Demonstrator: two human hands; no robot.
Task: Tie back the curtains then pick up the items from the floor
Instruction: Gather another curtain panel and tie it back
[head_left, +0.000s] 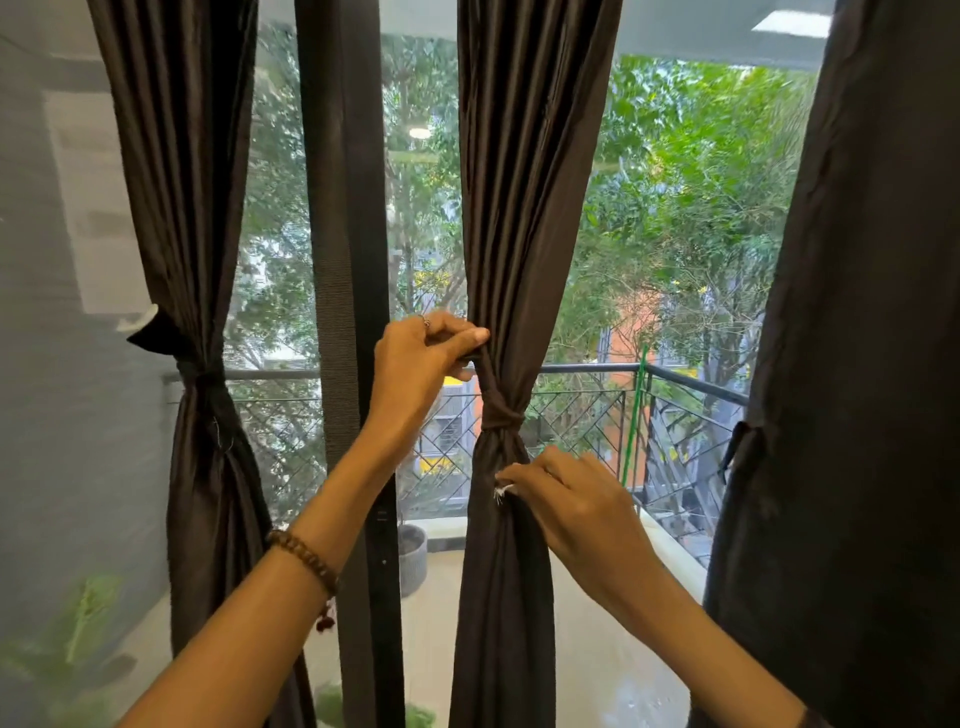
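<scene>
A dark brown middle curtain (519, 208) hangs in front of the window, gathered by a dark tie-back band (500, 413) wrapped around its waist. My left hand (421, 358) pinches one end of the band just above the wrap. My right hand (566, 499) pinches the other end, which has a frayed white tip (501, 491), just below the wrap. The left curtain (192, 234) is tied at its waist by a band (200, 374). The right curtain (857, 364) hangs with a band (740, 441) on its edge.
A dark vertical window frame (353, 260) stands between the left and middle curtains. Behind the glass lie a balcony railing (675, 379), a grey pot (413, 556) and trees. Green plant leaves (88, 623) show at the bottom left. No floor items are in view.
</scene>
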